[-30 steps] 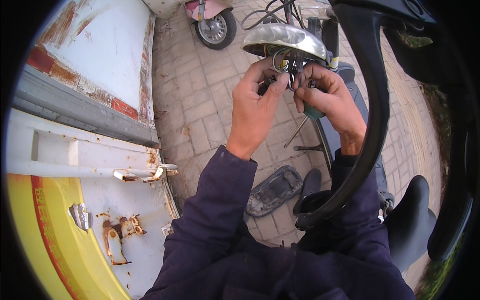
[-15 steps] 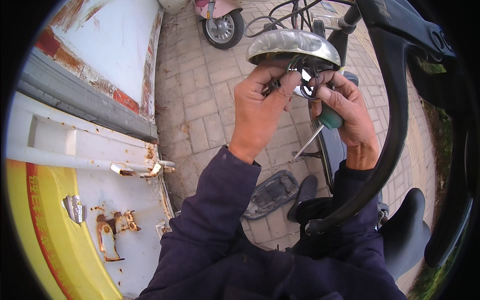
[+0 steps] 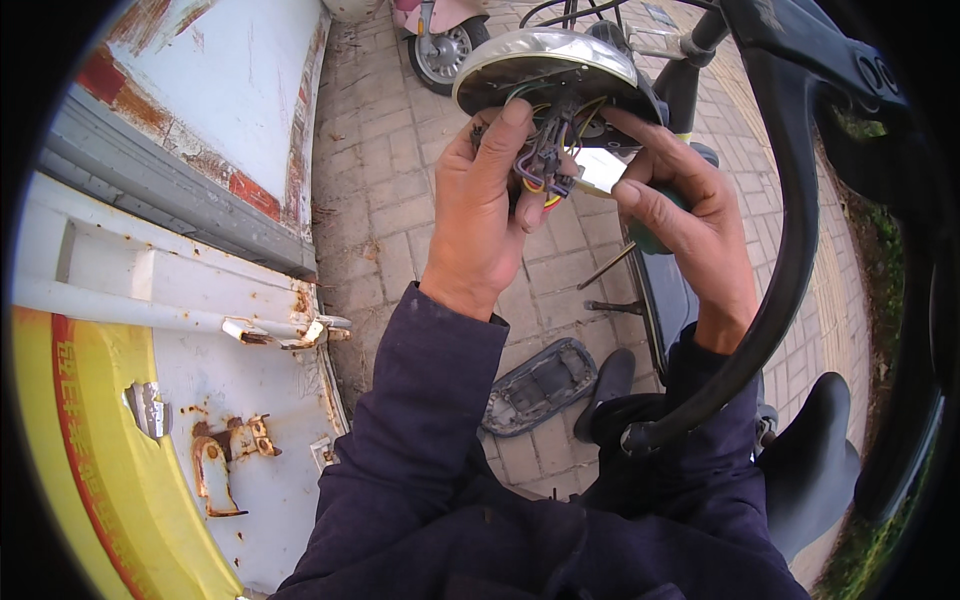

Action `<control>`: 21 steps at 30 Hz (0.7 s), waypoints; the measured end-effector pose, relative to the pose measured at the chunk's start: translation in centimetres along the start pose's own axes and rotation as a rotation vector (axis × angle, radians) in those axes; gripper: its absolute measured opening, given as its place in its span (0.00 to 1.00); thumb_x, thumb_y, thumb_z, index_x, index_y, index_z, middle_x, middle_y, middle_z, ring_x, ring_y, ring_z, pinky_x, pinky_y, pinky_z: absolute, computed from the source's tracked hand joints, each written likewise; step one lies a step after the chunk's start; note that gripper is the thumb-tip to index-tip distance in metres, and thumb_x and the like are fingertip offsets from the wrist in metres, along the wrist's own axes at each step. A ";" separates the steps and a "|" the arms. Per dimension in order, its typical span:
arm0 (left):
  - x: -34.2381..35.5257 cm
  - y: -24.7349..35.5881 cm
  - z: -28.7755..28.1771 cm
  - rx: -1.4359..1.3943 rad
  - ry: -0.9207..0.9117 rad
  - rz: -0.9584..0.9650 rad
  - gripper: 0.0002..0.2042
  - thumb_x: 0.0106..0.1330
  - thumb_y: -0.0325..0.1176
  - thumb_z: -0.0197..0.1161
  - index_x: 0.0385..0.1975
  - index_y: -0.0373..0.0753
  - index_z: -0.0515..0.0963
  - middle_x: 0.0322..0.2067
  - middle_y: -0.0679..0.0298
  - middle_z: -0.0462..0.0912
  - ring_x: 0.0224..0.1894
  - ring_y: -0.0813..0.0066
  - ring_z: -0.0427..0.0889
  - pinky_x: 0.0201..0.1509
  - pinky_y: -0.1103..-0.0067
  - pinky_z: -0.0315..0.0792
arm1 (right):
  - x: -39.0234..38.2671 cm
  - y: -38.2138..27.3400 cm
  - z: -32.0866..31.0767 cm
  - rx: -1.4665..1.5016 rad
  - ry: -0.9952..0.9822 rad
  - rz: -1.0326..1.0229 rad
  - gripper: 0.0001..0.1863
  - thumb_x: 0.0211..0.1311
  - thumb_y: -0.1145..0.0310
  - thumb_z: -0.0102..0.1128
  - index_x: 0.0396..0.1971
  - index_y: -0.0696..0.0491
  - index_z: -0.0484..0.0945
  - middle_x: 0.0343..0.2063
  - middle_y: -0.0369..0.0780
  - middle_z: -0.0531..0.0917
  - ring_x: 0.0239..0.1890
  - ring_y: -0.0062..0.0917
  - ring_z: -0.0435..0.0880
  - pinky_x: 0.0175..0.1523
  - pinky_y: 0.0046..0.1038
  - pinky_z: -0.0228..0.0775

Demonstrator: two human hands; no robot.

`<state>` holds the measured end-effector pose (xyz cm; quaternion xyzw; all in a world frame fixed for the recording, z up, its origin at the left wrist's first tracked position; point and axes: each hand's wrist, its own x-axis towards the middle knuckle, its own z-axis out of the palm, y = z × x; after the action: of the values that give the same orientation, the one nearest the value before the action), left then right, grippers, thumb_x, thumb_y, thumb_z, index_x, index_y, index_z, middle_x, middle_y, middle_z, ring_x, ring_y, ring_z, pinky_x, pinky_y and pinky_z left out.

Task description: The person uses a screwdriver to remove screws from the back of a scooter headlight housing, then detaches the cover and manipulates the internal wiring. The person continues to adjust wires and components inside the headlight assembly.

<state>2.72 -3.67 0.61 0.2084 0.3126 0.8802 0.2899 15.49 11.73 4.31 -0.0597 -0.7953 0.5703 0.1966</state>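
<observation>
A rounded housing with a silvery, shiny rim [image 3: 560, 42] is tilted so its dark hollow underside faces me. From it hangs a bundle of thin coloured wires [image 3: 548, 165], with black, purple, yellow and red among them. My left hand [image 3: 475, 215] is closed round the wires' left side, its thumb up near the hollow. My right hand [image 3: 695, 215] has its fingertips at the housing's right underside and its thumb by a pale, bright piece [image 3: 600, 170]. Tucked in the right palm is a screwdriver with a green handle [image 3: 655, 232], mostly covered, its shaft pointing down left.
A black curved frame bar [image 3: 790, 230] arches along my right, with a dark saddle [image 3: 815, 450] below. On the paving lies a grey oblong cover [image 3: 540, 388] beside my shoe. Rusty white metal panels [image 3: 230, 340] stand at left; a pink scooter's wheel [image 3: 445, 55] is at the top.
The housing has moved left and tipped, exposing more of its underside and wires. My left hand moved left with it, while the right fingers stretched higher and the screwdriver turned deeper into the palm.
</observation>
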 end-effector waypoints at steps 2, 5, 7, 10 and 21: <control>-0.1 0.3 -0.2 -0.071 -0.036 -0.049 0.13 0.79 0.43 0.58 0.46 0.39 0.78 0.23 0.67 0.83 0.12 0.86 0.66 0.17 0.86 0.60 | 0.3 0.1 0.3 -0.016 0.072 -0.031 0.23 0.64 0.71 0.72 0.59 0.56 0.81 0.27 0.28 0.80 0.29 0.10 0.74 0.36 0.17 0.66; -0.4 1.1 -0.7 -0.214 -0.096 -0.161 0.13 0.82 0.42 0.53 0.45 0.39 0.79 0.18 0.70 0.78 0.11 0.86 0.64 0.16 0.85 0.59 | 0.5 -0.2 0.7 -0.064 0.132 -0.124 0.22 0.63 0.71 0.73 0.57 0.55 0.82 0.28 0.26 0.81 0.30 0.09 0.73 0.34 0.18 0.66; -0.5 1.5 -1.0 -0.296 -0.128 -0.207 0.14 0.82 0.42 0.51 0.45 0.39 0.79 0.16 0.72 0.76 0.11 0.86 0.63 0.16 0.85 0.58 | 0.3 -0.8 1.1 -0.101 0.119 -0.150 0.25 0.63 0.71 0.72 0.61 0.55 0.80 0.27 0.27 0.78 0.30 0.11 0.72 0.35 0.19 0.65; -0.7 1.7 -1.2 -0.324 -0.142 -0.207 0.13 0.81 0.42 0.55 0.45 0.39 0.79 0.17 0.71 0.78 0.11 0.85 0.65 0.16 0.85 0.58 | -0.7 -2.2 1.9 -0.177 0.046 -0.137 0.31 0.62 0.73 0.71 0.66 0.55 0.77 0.25 0.30 0.73 0.29 0.14 0.69 0.37 0.20 0.62; -1.1 0.6 -0.2 -0.071 0.085 -0.003 0.12 0.74 0.38 0.66 0.48 0.36 0.81 0.25 0.65 0.85 0.21 0.82 0.79 0.20 0.85 0.67 | -2.3 -2.6 7.4 -0.313 0.207 -0.226 0.22 0.55 0.70 0.76 0.51 0.56 0.84 0.31 0.38 0.84 0.28 0.23 0.80 0.35 0.27 0.73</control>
<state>3.24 -4.81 0.66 0.1597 0.2934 0.8985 0.2848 15.14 3.53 4.15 -0.0582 -0.8513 0.4051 0.3283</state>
